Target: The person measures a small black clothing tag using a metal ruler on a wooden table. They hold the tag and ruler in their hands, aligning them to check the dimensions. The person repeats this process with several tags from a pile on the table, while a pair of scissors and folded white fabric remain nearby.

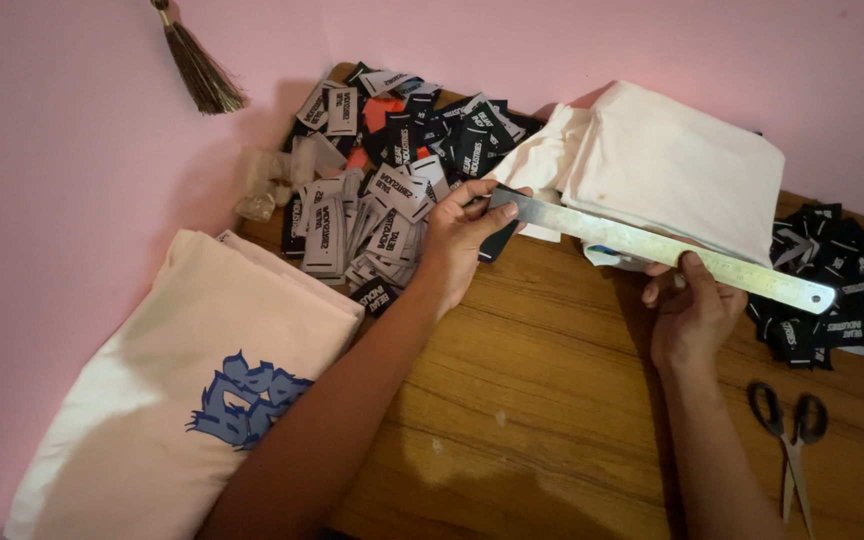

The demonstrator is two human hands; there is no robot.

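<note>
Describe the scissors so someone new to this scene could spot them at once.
Start at the wooden table and go to its near right corner. The scissors lie flat there, just right of the right hand's wrist. Black handles and pale blades distinguish them from the black fabric labels above.

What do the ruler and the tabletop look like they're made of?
The ruler looks like steel: thin, grey, with a dull brushed sheen. The tabletop looks like wood or wood veneer, brown with straight grain lines and a low-gloss finish.
</note>
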